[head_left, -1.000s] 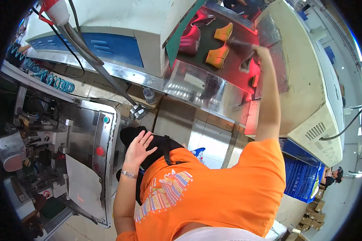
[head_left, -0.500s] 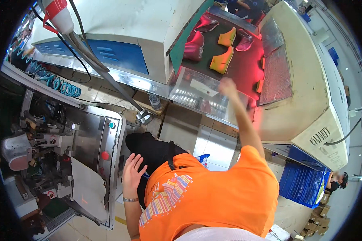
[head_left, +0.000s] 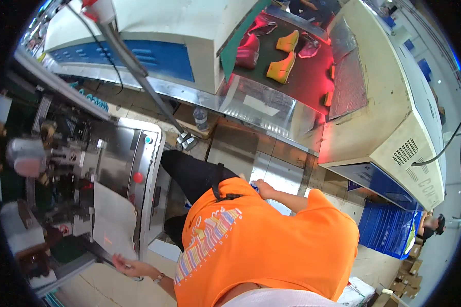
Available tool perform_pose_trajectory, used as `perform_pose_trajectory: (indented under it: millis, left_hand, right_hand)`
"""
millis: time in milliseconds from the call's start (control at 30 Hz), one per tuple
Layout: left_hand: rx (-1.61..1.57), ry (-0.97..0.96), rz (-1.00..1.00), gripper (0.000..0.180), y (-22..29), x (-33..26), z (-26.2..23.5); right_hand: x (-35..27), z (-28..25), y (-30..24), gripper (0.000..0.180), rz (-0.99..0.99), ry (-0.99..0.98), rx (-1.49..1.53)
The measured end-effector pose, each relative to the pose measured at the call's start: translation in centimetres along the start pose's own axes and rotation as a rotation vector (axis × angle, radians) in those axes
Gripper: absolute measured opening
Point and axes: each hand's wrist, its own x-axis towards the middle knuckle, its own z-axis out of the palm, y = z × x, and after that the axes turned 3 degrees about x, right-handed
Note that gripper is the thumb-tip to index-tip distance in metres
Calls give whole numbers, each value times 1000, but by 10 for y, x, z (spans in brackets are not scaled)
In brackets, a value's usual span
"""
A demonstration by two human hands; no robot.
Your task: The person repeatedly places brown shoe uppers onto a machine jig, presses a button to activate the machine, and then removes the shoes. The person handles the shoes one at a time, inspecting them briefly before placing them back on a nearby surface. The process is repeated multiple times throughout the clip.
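Note:
My left hand [head_left: 128,266], with a band at the wrist, is low at the left, beside the lower edge of a press-like machine [head_left: 119,171]. Its fingers are apart and slightly bent, and I make out nothing in them. Just above it, a pale sheet [head_left: 115,217] lies across the machine's front. My right hand [head_left: 263,189] is in front of my waist, its fingers curled in and partly hidden; nothing shows in it. Beyond, two yellow boot-shaped pieces [head_left: 280,68] [head_left: 288,41] and pink pieces [head_left: 247,51] lie on a dark belt [head_left: 305,77] under red light.
The belt runs between a white cabinet with a blue panel [head_left: 159,57] and a cream housing [head_left: 379,107]. A metal pole [head_left: 151,84] slants down beside a plastic bottle [head_left: 200,118]. Blue crates [head_left: 386,230] and cartons [head_left: 407,279] stand at the right. A red button [head_left: 138,177] sits on the machine.
My right hand has drawn back from the belt's metal edge to my waist. My left hand has moved down and left toward the machine. The yellow and pink pieces remain on the belt.

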Motion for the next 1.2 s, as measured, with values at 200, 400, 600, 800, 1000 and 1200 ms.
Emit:
perform_pose_trajectory:
  millis: [200, 400, 600, 800, 1000, 1200]
  left_hand:
    - [573, 122, -573, 47, -185, -15, -114]
    - [-134, -122, -779, 61, -234, -43, -96]
    - [86, -5, -596, 53, -209, -49, -85]
    - [138, 37, -640, 43, -194, -45, -77]
    - [179, -150, -572, 48, -209, -50, -86]
    - [277, -314, -361, 51, -242, -58, -97]
  right_hand:
    - [-22, 31, 15, 77, 534, 498, 187]
    - [-56, -30, 17, 78, 542, 224, 42]
    - [-76, -50, -13, 78, 571, 94, 21]
    - [-70, 4, -77, 79, 690, 229, 95]
    - [-72, 49, -126, 80, 813, 613, 170]
    - [-65, 48, -115, 79, 813, 669, 224]
